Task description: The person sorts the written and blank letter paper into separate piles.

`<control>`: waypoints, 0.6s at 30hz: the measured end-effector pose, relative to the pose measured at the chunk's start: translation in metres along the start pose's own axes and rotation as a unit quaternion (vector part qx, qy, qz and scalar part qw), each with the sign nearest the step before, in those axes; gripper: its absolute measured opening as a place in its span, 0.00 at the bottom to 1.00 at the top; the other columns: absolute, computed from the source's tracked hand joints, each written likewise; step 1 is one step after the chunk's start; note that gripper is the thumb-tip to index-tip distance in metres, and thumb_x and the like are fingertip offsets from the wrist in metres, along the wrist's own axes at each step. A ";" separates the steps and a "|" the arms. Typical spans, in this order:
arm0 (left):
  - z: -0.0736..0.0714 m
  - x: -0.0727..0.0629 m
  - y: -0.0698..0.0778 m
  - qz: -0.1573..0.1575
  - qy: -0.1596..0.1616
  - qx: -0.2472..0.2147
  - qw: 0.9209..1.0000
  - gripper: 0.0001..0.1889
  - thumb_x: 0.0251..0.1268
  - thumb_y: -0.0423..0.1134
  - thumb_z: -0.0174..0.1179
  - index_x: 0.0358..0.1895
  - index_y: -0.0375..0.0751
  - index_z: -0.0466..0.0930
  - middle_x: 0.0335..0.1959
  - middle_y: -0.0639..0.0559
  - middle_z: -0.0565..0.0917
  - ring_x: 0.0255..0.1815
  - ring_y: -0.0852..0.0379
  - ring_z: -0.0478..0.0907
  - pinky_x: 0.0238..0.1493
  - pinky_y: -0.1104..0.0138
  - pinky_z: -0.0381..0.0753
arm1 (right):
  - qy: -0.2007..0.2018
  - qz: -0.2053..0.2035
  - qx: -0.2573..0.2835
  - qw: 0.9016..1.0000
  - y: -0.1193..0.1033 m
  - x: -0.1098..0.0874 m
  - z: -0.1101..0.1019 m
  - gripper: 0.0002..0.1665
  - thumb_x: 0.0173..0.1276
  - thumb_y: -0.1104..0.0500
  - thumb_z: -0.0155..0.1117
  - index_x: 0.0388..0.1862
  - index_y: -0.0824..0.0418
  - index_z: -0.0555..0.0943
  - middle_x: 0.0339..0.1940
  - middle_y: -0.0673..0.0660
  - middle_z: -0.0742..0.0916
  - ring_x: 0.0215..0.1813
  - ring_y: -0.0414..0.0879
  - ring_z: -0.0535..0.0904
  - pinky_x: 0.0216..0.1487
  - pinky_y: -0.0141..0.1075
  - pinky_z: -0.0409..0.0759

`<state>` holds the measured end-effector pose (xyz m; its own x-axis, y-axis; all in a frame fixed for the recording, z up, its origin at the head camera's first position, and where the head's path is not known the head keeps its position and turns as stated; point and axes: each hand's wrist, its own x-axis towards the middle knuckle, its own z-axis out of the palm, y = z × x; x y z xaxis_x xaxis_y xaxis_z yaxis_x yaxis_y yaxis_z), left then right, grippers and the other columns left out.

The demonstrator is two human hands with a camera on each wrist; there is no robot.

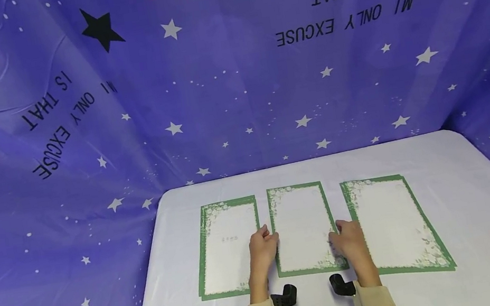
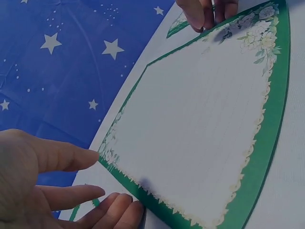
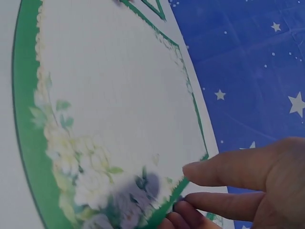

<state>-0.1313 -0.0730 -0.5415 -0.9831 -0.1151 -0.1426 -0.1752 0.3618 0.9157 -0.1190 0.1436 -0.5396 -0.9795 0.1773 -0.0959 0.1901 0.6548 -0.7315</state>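
Midway along the table lies a white paper sheet (image 1: 302, 229) with a green border and pale flowers in two corners. My left hand (image 1: 264, 249) is at its left edge. In the left wrist view, the thumb (image 2: 71, 157) reaches the border and stands apart from the index finger. My right hand (image 1: 351, 240) is at the opposite edge, close to the lower floral corner. Its thumb (image 3: 224, 171) and index finger (image 3: 224, 202) meet the border in the right wrist view, both fairly straight, with the other fingers curled below.
A similar green-bordered sheet (image 1: 231, 262) with small print lies to the left, another (image 1: 393, 226) to the right; both show offset edges of paper underneath. Everything lies on a white-covered table (image 1: 461, 183). Purple star-printed cloth (image 1: 236, 95) rises behind. Black wrist mounts (image 1: 290, 293) sit at the cuffs.
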 end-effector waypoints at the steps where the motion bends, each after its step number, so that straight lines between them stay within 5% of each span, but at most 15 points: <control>1: 0.000 0.000 0.000 -0.002 -0.002 0.000 1.000 0.26 0.69 0.30 0.61 0.64 0.13 0.73 0.54 0.29 0.83 0.55 0.37 0.83 0.56 0.51 0.83 | 0.005 0.000 0.005 1.000 0.000 0.000 0.001 0.13 0.57 0.70 0.54 0.19 0.66 0.62 0.19 0.53 0.61 0.27 0.49 0.57 0.31 0.39 0.57; 4: 0.000 -0.001 -0.001 -0.003 -0.003 0.006 1.000 0.24 0.69 0.30 0.59 0.63 0.14 0.75 0.51 0.31 0.85 0.51 0.41 0.83 0.54 0.52 0.83 | 0.017 0.005 0.012 1.000 -0.002 -0.002 0.005 0.11 0.58 0.71 0.56 0.32 0.81 0.80 0.23 0.69 0.77 0.31 0.62 0.75 0.35 0.44 0.77; 7: 0.002 -0.002 -0.001 0.005 0.004 0.012 1.000 0.22 0.68 0.30 0.58 0.60 0.15 0.78 0.45 0.36 0.87 0.42 0.49 0.81 0.47 0.56 0.82 | 0.025 0.012 0.006 1.000 -0.006 -0.006 0.008 0.27 0.60 0.70 0.59 0.57 0.87 0.77 0.51 0.85 0.81 0.61 0.77 0.76 0.61 0.59 0.78; 12: 0.006 -0.004 -0.002 0.009 0.012 -0.005 1.000 0.21 0.68 0.27 0.56 0.60 0.14 0.77 0.18 0.54 0.75 0.19 0.62 0.63 0.23 0.69 0.66 | 0.060 -0.009 -0.015 0.998 -0.006 -0.007 0.013 0.27 0.57 0.72 0.60 0.55 0.88 0.78 0.54 0.88 0.79 0.61 0.82 0.73 0.63 0.64 0.74; 15: 0.009 -0.005 -0.001 0.016 0.018 -0.008 1.000 0.20 0.68 0.25 0.55 0.60 0.14 0.77 0.12 0.58 0.63 0.14 0.64 0.53 0.18 0.71 0.56 | 0.079 -0.023 -0.016 0.996 -0.005 -0.007 0.016 0.28 0.53 0.73 0.59 0.54 0.87 0.79 0.52 0.88 0.79 0.59 0.83 0.73 0.61 0.65 0.74; 18: 0.011 -0.007 -0.001 0.034 0.035 0.018 0.999 0.19 0.67 0.24 0.57 0.58 0.14 0.78 0.18 0.49 0.73 0.19 0.56 0.67 0.22 0.65 0.70 | 0.091 -0.029 -0.005 0.995 -0.004 -0.008 0.017 0.28 0.52 0.74 0.59 0.54 0.87 0.79 0.52 0.88 0.79 0.60 0.83 0.73 0.61 0.66 0.73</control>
<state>-0.1249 -0.0621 -0.5453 -0.9867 -0.1535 -0.0533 -0.1118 0.4031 0.9083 -0.1134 0.1272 -0.5469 -0.9606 0.2689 0.0703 0.1360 0.6754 -0.7248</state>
